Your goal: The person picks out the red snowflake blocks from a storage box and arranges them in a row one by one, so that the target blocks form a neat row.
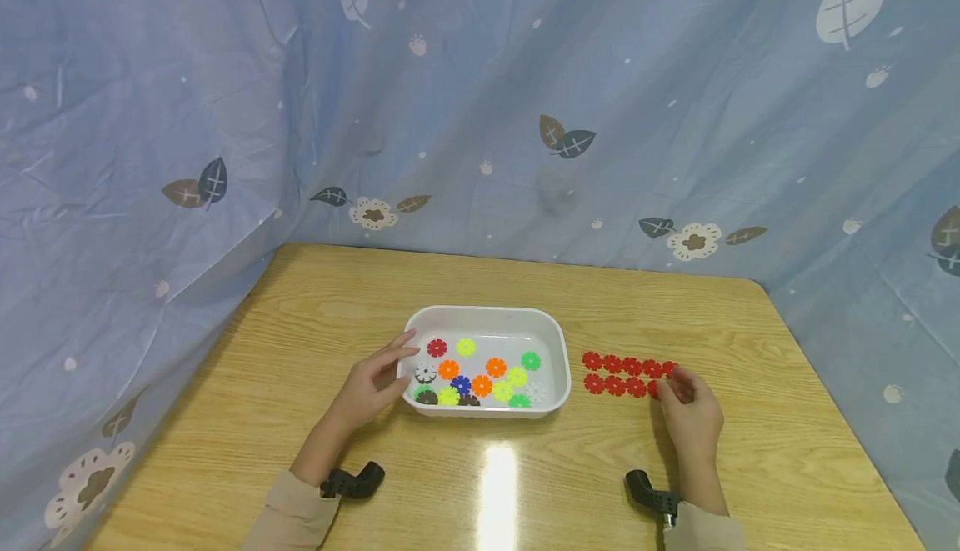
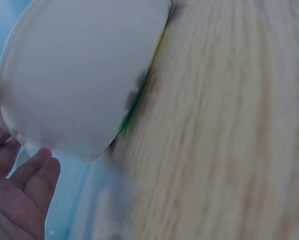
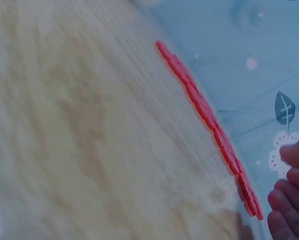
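A white plastic tray holds flower-shaped notched discs in several colours, such as an orange disc and a blue disc. My left hand rests at its left end, fingers over the rim; in the left wrist view, fingertips touch the outer wall. Right of the tray, red notched discs lie flat in two rows. At the right end of these rows is my right hand, partly covering the end discs. In the right wrist view its fingers are loosely bent beside the red discs, with nothing seen between them.
Everything stands on a wooden table. A blue patterned cloth hangs behind the table and along its sides. Each wrist wears a black camera mount, the left mount and the right mount. Light glares on the front of the table.
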Demonstrator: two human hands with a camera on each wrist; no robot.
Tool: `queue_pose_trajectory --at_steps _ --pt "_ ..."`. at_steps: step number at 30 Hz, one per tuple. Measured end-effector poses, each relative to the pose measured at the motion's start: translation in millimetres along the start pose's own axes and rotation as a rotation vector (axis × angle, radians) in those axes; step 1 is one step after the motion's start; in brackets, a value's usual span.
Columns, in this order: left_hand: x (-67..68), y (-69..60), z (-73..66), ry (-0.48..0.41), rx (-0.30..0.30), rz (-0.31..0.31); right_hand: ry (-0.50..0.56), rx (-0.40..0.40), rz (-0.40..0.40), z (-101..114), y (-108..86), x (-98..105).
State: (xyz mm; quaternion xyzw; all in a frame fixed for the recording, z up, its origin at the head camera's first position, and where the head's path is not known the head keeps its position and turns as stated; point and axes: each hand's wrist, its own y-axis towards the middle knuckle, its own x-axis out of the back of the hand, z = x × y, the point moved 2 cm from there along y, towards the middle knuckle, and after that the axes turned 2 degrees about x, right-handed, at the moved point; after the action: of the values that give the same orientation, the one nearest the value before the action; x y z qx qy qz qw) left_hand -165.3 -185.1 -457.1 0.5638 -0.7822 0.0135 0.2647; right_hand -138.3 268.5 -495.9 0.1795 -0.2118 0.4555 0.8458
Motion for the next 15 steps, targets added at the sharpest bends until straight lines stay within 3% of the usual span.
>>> queue_pose_trajectory --at_steps 8,15 --pt "0.0 -0.3 -0.6 0.017 0.012 -0.007 0.090 0.060 0.086 14.3 -4.0 -3.6" --pt "-0.1 0.2 1.0 0.001 0.010 -0.003 0.086 0.108 0.150 28.2 -12.4 -9.9"
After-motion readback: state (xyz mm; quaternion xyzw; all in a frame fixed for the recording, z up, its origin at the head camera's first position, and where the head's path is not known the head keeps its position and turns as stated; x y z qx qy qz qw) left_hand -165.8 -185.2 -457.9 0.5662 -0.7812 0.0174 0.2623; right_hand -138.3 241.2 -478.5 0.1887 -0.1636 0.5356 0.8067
